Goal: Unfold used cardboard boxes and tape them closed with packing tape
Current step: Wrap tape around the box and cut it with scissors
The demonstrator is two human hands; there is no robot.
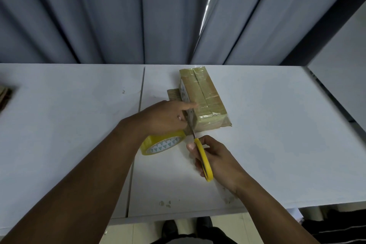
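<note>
Right grip (217, 161) curled round yellow scissors (203, 161) (thin blades); left grip (164, 117), index straight, presses glossy box (207, 93).

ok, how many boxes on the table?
1. The box stands mid-table, just beyond the tape roll and scissors. A brown patch at the left edge of the table may be flattened cardboard; too cropped to tell.

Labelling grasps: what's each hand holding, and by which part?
Right hand grips the scissors by their yellow handle. Left hand rests its index finger on the box; whether it pinches tape cannot be told.
</note>
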